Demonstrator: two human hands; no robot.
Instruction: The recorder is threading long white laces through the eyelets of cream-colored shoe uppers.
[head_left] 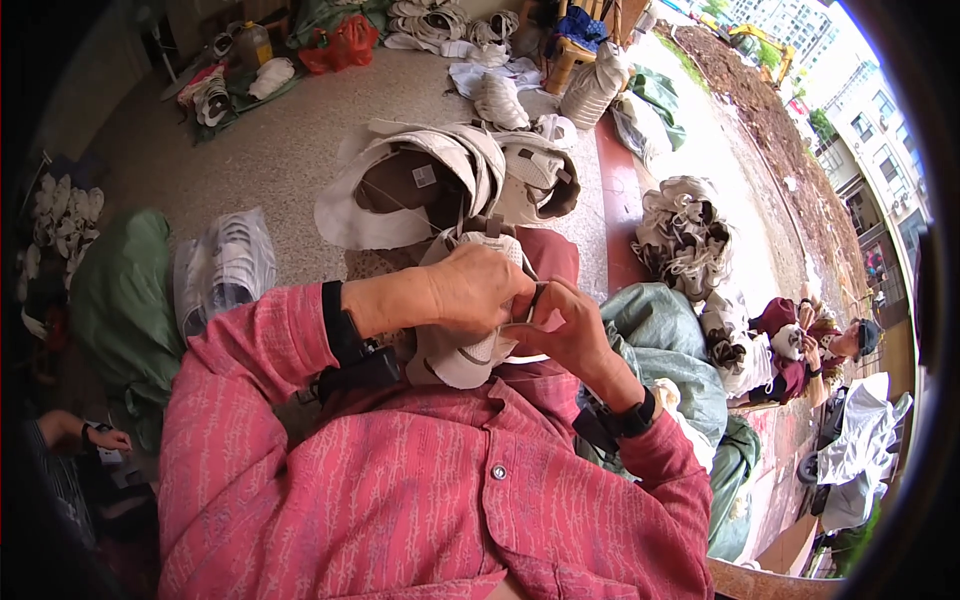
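Observation:
In my lap lies a beige and white shoe upper [452,362], its toe toward me and its far end showing beyond my wrists. My left hand [478,288] is closed over it, knuckles up. Close against it on the right, my right hand [572,328] has its thumb and forefinger pinched together beside the left fingertips. Whatever thin thing is in that pinch is too small to make out. Just beyond my hands sits a nested stack of pale shoe uppers [485,165] with a brown lining, and another upper [540,172] rests against its right side.
To my left stand a green sack [125,300] and a clear plastic bag of shoe parts [232,262]. On the right are green sacks [660,335] and a heap of uppers [685,235]. A seated person [805,345] holds a shoe farther right. Another person's hand [110,438] shows at lower left.

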